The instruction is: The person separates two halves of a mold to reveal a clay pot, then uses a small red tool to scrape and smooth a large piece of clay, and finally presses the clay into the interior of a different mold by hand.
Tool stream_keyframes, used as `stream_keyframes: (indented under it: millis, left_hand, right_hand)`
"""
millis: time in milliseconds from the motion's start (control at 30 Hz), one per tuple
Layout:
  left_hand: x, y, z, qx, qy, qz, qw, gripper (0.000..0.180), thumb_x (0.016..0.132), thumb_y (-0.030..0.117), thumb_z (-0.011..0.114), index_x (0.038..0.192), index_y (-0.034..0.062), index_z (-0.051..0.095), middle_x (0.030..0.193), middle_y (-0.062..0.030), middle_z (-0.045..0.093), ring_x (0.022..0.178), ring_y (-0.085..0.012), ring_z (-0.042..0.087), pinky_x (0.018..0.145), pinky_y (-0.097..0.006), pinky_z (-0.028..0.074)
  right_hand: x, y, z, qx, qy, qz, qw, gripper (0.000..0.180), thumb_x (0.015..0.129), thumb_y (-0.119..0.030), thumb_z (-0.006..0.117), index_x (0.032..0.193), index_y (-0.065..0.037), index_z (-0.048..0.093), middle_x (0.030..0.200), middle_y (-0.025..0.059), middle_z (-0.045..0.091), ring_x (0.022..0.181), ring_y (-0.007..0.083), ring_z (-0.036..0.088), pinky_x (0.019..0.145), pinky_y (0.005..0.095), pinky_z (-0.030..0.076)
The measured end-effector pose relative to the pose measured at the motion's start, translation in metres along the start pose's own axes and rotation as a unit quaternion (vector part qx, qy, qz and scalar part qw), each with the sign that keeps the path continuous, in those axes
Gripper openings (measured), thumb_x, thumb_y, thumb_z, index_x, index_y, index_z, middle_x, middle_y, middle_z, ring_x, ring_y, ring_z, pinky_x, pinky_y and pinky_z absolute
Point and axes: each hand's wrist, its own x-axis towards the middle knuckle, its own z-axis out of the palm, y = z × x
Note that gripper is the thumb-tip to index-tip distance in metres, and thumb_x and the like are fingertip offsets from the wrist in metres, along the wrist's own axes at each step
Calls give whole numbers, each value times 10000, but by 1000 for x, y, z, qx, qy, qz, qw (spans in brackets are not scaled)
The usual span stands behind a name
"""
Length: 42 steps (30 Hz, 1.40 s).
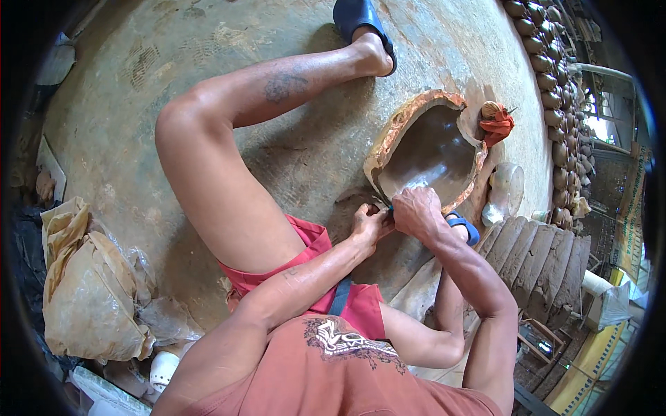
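A wide basin [397, 130] with a rough, chipped, orange-brown rim stands on the floor, holding murky water. At its near edge my two hands meet. My left hand [372, 223] is closed, thumb and fingers pinched beside the rim. Just to its right, my right hand [418, 211] is curled into a fist over the near rim, knuckles up. A small dark, bluish-green bit shows between the hands; what they hold is too small and hidden to name.
A red cloth bundle [497, 126] and a clear plastic container [505, 191] sit right of the basin. Grey-brown clay rolls [534, 256] lie further right, below stacked round dark pots [551, 99]. Crumpled plastic sacks [94, 298] stand at left. My legs flank the basin.
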Motion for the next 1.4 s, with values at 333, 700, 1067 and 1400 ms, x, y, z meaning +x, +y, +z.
stream_keyframes:
  millis: [333, 700, 1067, 1400]
  left_hand:
    - [-77, 56, 4, 178, 10, -67, 982, 146, 960, 106, 658, 1011, 52, 532, 876, -95, 657, 682, -207, 724, 538, -313, 615]
    - [-144, 86, 113, 601, -420, 40, 678, 197, 930, 133, 756, 951, 17, 598, 812, -21, 653, 697, -82, 646, 594, -258, 521]
    - [-248, 6, 257, 460, -668, 224, 540, 432, 897, 9, 791, 1308, 37, 662, 1181, -97, 714, 1073, -155, 703, 909, -299, 586]
    - [-166, 285, 370, 671, -466, 383, 431, 689, 1060, 524, 521, 1599, 113, 397, 1549, -116, 537, 1400, -265, 545, 1173, -414, 410]
  right_hand:
    - [-100, 25, 20, 48, -136, 106, 984, 259, 837, -311, 698, 874, -67, 777, 925, 156, 791, 806, 325, 775, 755, 480, 571]
    - [-152, -15, 102, 727, 410, 100, 542, 434, 1079, -261, 438, 1282, 41, 674, 1248, 129, 709, 1165, 201, 640, 1032, 321, 475]
    - [-320, 17, 51, 429, 785, 314, 318, 253, 1116, -219, 504, 1119, -32, 674, 978, 18, 718, 722, 49, 591, 568, 193, 441]
    - [-524, 22, 222, -143, 686, 671, 241, 309, 1085, -198, 536, 1232, 27, 688, 986, 163, 707, 787, 263, 681, 685, 371, 541]
